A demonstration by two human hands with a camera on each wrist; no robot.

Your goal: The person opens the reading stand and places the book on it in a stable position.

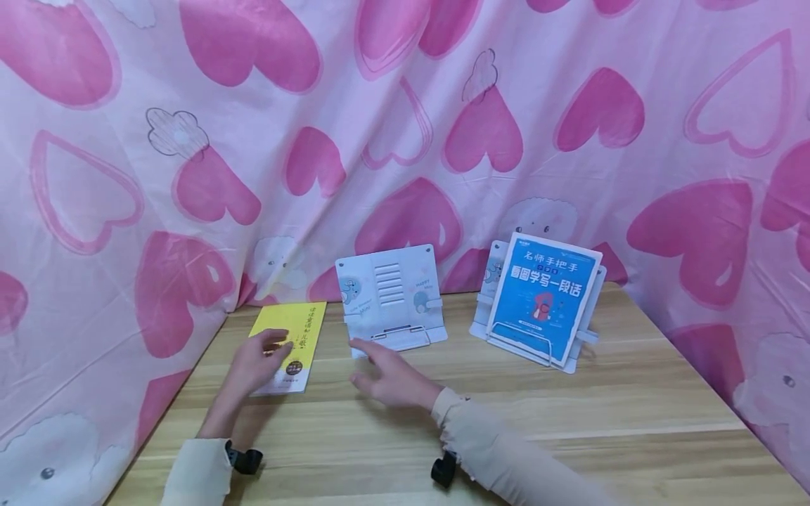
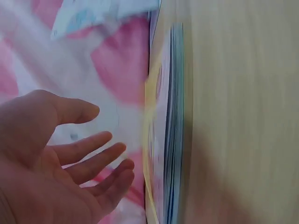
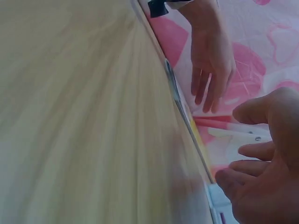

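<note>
A yellow book [image 1: 314,320] with a white lower part lies flat at the left of the table. Above it hovers my left hand [image 1: 261,358], fingers loosely bent and apart from the cover; in the left wrist view the hand [image 2: 70,158] holds nothing, and the book's page edges [image 2: 174,126] show beside it. My right hand [image 1: 395,377] is in the air in front of a pale blue book stand [image 1: 395,299], which bears no book. In the right wrist view that hand [image 3: 266,158] has its thumb and fingers apart, with nothing between them.
At the right, a second book stand [image 1: 591,309] holds a blue book [image 1: 545,292] upright behind its wire rest. Pink heart-patterned cloth [image 1: 405,140] hangs along the back and sides of the wooden table [image 1: 569,422].
</note>
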